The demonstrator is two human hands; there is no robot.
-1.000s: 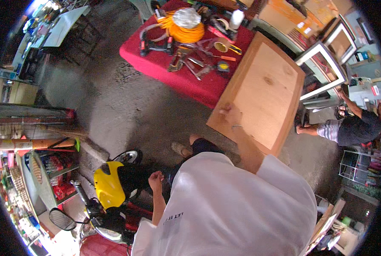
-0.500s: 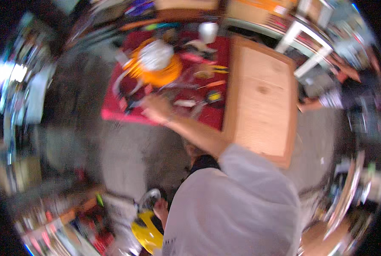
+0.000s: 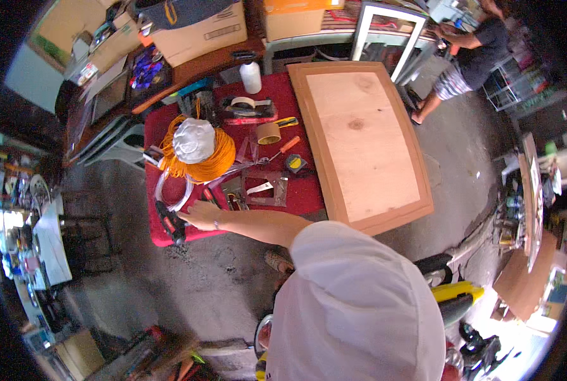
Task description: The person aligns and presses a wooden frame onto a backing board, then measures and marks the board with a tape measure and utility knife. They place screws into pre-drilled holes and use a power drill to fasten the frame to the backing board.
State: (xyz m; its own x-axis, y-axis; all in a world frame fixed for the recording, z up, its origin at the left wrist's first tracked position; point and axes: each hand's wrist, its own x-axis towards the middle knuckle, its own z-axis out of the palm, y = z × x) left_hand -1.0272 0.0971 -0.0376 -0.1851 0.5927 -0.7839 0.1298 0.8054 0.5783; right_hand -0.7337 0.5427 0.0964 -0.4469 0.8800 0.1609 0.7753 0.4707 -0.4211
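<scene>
My right arm stretches from a white sleeve across to the near left corner of the red-covered table (image 3: 232,228). My right hand (image 3: 201,214) has its fingers extended against a black hand tool with red markings (image 3: 169,223), which lies at the table's edge; its exact kind is unclear. Close by are a smaller black-and-red item (image 3: 210,195), a coil of white cable (image 3: 172,190) and a big roll of orange cord (image 3: 210,162) topped by a white bundle. Only a sliver of my left hand (image 3: 265,336) shows beside my shirt, its fingers hidden.
On the table lie brown tape (image 3: 269,133), a tape measure (image 3: 295,163), a screwdriver (image 3: 290,144), a clear packet (image 3: 267,190) and a white bottle (image 3: 250,77). A wooden panel (image 3: 366,146) stands at the right. Another person (image 3: 474,57) works far right; a yellow-and-black object (image 3: 454,292) sits behind me.
My view has swung, so the table appears lower. My right hand has come leftward to the black tool. My left hand, clearer before, is now mostly hidden by my shirt.
</scene>
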